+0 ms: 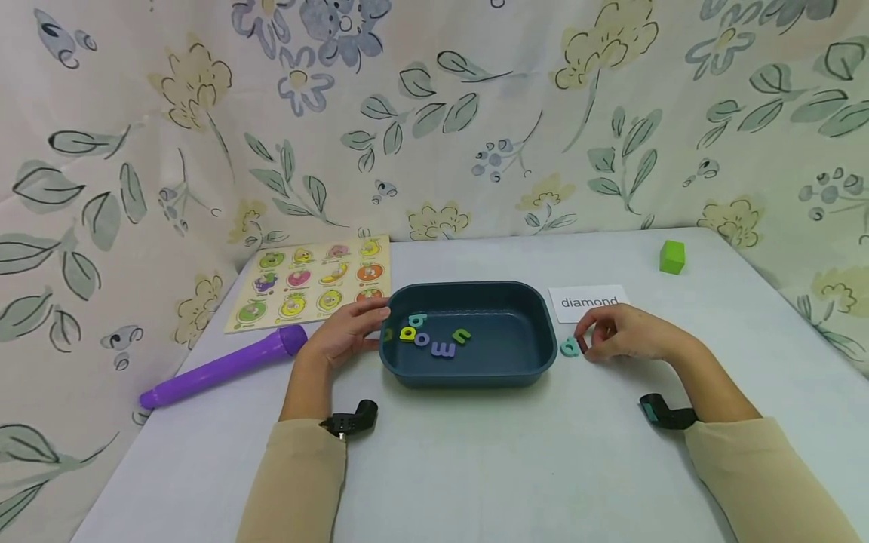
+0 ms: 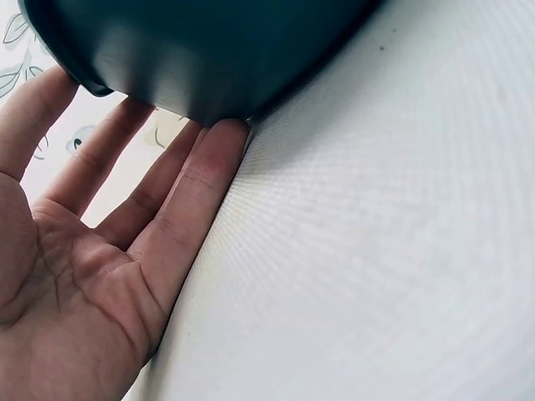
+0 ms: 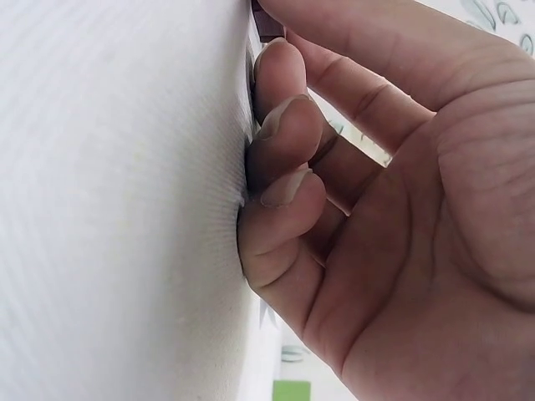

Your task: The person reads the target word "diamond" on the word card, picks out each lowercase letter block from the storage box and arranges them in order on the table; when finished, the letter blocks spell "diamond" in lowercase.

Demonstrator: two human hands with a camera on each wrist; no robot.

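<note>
A dark blue tray [image 1: 468,381] holds several small letters, among them a purple m [image 1: 443,350], a green n [image 1: 461,336] and a yellow letter [image 1: 407,334]. At the tray's left end, my left hand [image 1: 348,329] touches the wall with fairly straight fingers; the left wrist view shows fingertips [image 2: 226,134] against its side. Right of the tray, my right hand [image 1: 627,334] pinches a small dark reddish-brown piece [image 3: 269,27] between thumb and index finger, low over the table. Its shape is mostly hidden. A teal letter [image 1: 569,347] lies just beside those fingertips.
A white card [image 1: 587,296] reading "diamond" lies behind my right hand. Farther back right stands a green block [image 1: 672,257]. On the left are a fruit picture board [image 1: 312,283] and a purple microphone-shaped stick [image 1: 224,368]. Floral cloth [image 1: 434,151] hangs behind the white table [image 1: 502,467].
</note>
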